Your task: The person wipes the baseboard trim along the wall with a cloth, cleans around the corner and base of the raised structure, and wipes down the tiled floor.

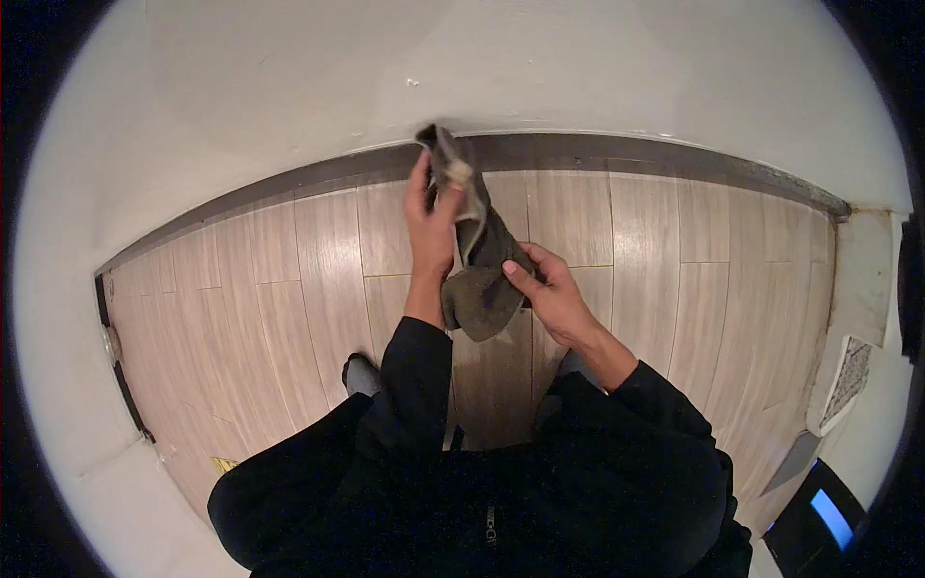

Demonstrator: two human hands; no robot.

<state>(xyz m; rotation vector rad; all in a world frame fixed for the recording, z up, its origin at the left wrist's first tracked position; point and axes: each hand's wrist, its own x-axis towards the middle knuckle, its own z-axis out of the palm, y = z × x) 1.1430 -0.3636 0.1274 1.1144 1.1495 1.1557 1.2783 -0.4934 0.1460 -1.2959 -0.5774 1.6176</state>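
Note:
A dark grey-brown cloth (487,299) hangs in the air in front of me, bunched and folded, with a paler edge along its upper part. My left hand (432,222) is closed on the upper end, its thumb across the front of the fabric. Motion blurs that end, and some of the left fingers are hidden behind it. Lower down, my right hand (554,294) pinches the right side of the cloth between thumb and fingers. The bottom of the fabric droops between my forearms. Its exact kind does not show clearly.
Wood-look floor (328,241) lies below, bounded ahead by a white wall (289,87) with a dark grey baseboard (617,149). My feet, in grey footwear (361,374), are on the floor. A white-framed panel (848,385) and a dark device with a blue screen (832,518) are at right.

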